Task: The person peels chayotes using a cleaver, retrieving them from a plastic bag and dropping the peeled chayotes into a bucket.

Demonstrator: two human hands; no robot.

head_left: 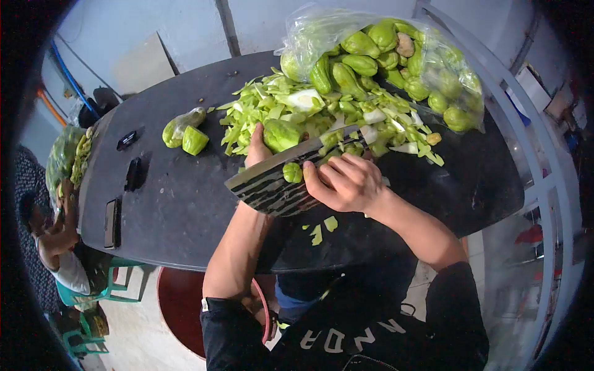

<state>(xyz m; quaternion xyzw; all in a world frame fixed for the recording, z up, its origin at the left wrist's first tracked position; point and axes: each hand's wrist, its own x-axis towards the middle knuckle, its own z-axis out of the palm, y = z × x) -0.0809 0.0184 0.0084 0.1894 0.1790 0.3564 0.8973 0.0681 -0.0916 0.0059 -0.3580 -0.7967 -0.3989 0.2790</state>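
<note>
A green chayote [283, 135] is held in my left hand [257, 148], whose fingers are partly hidden behind a broad knife [272, 185]. My right hand [348, 183] is closed around the knife's handle end, with the wide striped blade reaching left across my left wrist. A small green piece [292, 172] rests against the blade beside my right fingers. Behind both hands lies a heap of green peelings and cut pieces [260, 111]. A few thin peelings [317, 235] lie on the dark table nearer my body.
A clear plastic bag [455, 80] of whole chayotes stands at the back right of the dark table [185, 210]. Left are a chayote [176, 128], a cut piece [195, 141] and dark objects [112, 222]. Another person [59, 241] sits far left; a red tub [179, 309] is below.
</note>
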